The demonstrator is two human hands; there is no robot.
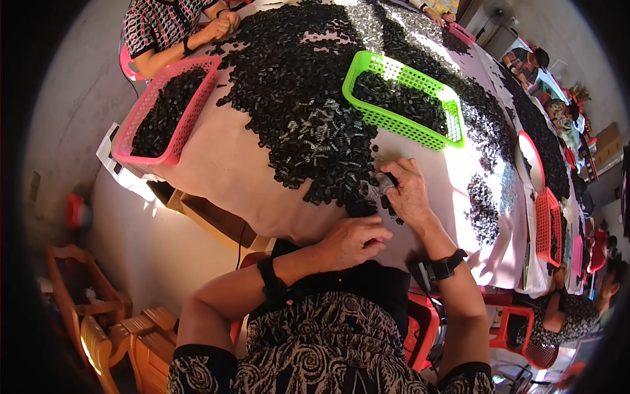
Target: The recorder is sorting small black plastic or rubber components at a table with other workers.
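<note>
A wide heap of small black ring-like pieces [282, 72] covers the cloth-topped table, with silvery coil springs [321, 134] scattered over its near part. At the near tip of the heap is my right hand [410, 194], its fingers curled in and one fingertip wrapped in a pale cover. Dark bits show by these fingers, too small to make out. My left hand [354, 244] lies at the table's near edge, just left of the right one. Its fingers are bent and pressed together, and what they hold, if anything, is hidden.
A green basket [403, 131] of black pieces stands beyond my right hand. To the left is a pink basket [177, 141], also filled. Another person's hands [223, 25] are at the far left of the table. Several people sit along the right, near a red basket [548, 226].
</note>
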